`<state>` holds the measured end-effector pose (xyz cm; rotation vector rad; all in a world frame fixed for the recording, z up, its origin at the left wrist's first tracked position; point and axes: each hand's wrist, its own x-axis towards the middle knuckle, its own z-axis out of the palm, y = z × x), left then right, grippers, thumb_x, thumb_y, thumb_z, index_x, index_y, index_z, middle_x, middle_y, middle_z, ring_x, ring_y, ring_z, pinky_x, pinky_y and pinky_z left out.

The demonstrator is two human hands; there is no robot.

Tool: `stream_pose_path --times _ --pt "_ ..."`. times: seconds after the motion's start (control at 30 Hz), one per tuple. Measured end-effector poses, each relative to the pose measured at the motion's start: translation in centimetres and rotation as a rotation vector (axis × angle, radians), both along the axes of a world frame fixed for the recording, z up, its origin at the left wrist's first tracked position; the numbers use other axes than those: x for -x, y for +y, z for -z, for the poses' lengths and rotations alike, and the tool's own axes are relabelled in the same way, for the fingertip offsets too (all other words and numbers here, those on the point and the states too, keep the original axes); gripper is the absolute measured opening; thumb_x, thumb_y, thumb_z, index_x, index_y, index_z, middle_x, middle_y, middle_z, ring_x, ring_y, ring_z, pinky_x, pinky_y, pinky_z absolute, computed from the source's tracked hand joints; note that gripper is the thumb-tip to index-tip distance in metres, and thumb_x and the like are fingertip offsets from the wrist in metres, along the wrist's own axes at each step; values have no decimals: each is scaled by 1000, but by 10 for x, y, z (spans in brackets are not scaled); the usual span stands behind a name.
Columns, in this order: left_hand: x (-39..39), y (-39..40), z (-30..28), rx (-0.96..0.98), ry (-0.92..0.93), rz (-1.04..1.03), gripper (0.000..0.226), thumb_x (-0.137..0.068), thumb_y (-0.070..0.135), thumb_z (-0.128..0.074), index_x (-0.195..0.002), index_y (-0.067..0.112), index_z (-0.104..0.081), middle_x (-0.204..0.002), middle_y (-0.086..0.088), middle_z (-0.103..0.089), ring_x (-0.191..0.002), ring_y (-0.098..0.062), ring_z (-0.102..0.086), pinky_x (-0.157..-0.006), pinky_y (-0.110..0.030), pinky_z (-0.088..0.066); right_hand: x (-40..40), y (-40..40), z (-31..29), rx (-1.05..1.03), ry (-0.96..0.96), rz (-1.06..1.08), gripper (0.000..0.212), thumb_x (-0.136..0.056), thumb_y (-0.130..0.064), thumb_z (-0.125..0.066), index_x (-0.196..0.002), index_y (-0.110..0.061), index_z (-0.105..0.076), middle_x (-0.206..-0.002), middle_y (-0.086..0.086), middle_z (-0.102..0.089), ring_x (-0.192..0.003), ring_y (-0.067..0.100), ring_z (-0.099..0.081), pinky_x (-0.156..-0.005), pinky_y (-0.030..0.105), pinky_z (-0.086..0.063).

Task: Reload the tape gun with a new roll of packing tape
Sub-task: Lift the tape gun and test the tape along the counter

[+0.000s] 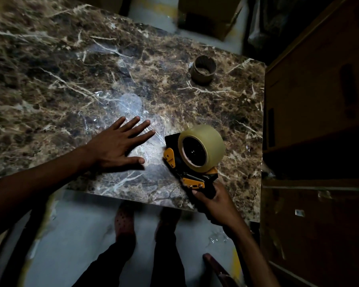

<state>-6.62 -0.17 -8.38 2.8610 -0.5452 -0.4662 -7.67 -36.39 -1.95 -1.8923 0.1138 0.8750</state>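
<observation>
Left hand: the left hand (pixel 116 143) lies flat on the marble table (pixel 50 69), fingers (pixel 133 126) straight and spread, thumb stretched out toward the tape gun, holding nothing.
Under the left fingers: a sheet of crinkled clear film (pixel 131 104) lies on the table, reaching beyond the fingertips and beneath the palm.
Right hand: the right hand (pixel 216 201) wraps its curled fingers round the black handle of the tape gun (pixel 184 168), at the table's near edge.
Tape gun: black and yellow, it lies just beyond the right fingers; its front end is near the left fingertips but apart from them.
New roll: the roll of packing tape (pixel 201 148) sits on the gun's hub, above the right fingers.
Empty core: a brown cardboard core (pixel 203 70) stands on the table well beyond both hands, toward the far right corner.
Surroundings: cardboard boxes (pixel 319 100) stand right of the table.
</observation>
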Motion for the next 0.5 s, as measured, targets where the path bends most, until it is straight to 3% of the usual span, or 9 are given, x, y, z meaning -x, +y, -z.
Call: stream_pose_path --times 0.07,0.17,0.23,0.33,0.5 --pt "4 -9 2 -2 -9 36 102 -91 96 -18 -171 40 12 -182 3 12 -169 -30 13 -135 -55 6 12 -14 -2 18 23 8 19 -101 -12 -66 -103 -30 -70 -53 -16 -61 -39 -2 -48 -43 17 -35" --pt "12 -32 5 17 -4 84 103 -90 96 -17 -172 39 10 -182 3 9 -169 -31 11 -135 -55 5 36 -36 -2 48 70 57 26 -102 -19 -66 -87 -40 -69 -53 0 -43 -39 11 -34 -44 25 -28" --pt "18 -46 6 32 -4 98 104 -89 97 -16 -172 39 10 -182 4 8 -169 -30 12 -135 -54 6 51 -46 -5 71 78 79 20 -102 -19 -67 -87 -32 -68 -59 9 -39 -40 13 -32 -43 25 -27" --pt "24 -60 7 48 -9 136 103 -90 96 -17 -172 40 10 -182 4 8 -168 -29 14 -136 -51 7 65 -59 -9 103 79 82 12 -101 -14 -68 -89 -15 -65 -58 7 -37 -40 9 -32 -44 23 -27" --pt "35 -87 10 64 -15 205 100 -93 94 -13 -173 37 4 -183 3 2 -169 -29 9 -136 -51 4 82 -81 -29 143 98 74 35 -100 -17 -69 -75 -41 -71 -57 0 -39 -42 6 -32 -44 22 -28"
